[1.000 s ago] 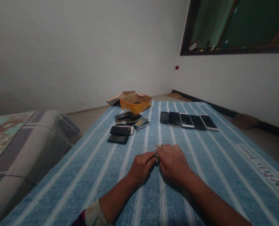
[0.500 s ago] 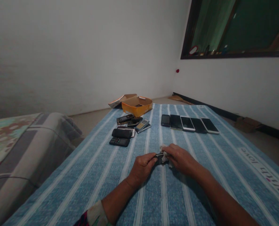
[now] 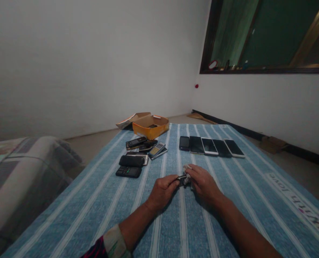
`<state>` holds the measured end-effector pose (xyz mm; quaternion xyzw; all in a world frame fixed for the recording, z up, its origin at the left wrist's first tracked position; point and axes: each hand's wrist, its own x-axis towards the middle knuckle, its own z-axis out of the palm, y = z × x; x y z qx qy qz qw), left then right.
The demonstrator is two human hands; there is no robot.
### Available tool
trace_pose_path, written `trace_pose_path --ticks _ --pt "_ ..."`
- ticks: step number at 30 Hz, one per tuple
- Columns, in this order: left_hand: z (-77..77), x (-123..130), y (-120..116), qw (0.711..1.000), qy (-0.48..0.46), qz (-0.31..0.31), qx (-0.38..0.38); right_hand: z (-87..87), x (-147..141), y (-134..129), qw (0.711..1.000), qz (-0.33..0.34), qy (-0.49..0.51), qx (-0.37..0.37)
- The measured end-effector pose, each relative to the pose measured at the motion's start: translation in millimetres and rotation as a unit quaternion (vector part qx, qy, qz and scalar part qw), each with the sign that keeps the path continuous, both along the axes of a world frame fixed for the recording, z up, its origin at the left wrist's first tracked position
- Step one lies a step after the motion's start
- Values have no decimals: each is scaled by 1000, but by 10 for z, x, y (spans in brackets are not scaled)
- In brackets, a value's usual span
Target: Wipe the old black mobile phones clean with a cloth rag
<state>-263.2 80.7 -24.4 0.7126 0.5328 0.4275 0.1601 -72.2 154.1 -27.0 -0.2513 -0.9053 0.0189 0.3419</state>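
Observation:
My left hand (image 3: 163,191) is closed on one end of a small dark mobile phone (image 3: 181,180) with a shiny edge. At the phone's other end, my right hand (image 3: 203,183) pinches a crumpled whitish cloth or tissue (image 3: 187,167) against it. The fingers hide much of the phone. Beyond my left hand lies a loose group of older phones, among them a black keypad phone (image 3: 128,172), a black rounded phone or case (image 3: 131,161) and a silver keypad phone (image 3: 157,149).
Several phones, including a white-framed phone (image 3: 209,146), lie in a row at the far right. An open orange box (image 3: 151,133) stands at the back with something dark inside. A striped blue cloth (image 3: 116,211) covers the surface. A draped grey cover (image 3: 41,179) is at left.
The camera view has tilted up and turned slightly right. My right hand and the cloth have shifted slightly on the phone; my left hand keeps its grip.

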Motion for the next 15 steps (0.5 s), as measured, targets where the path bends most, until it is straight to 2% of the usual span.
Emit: trace_pose_path --ticks 4,10,15 --pt "-23 -30 -19 1000 -19 -7 1 32 -109 -118 999 -21 -34 -3" --pt "-20 -29 -11 999 -30 -20 5 72 -333 -314 1000 -21 -19 6" --pt "-46 -40 2 999 -21 -17 22 81 -303 -282 999 -44 -15 16"
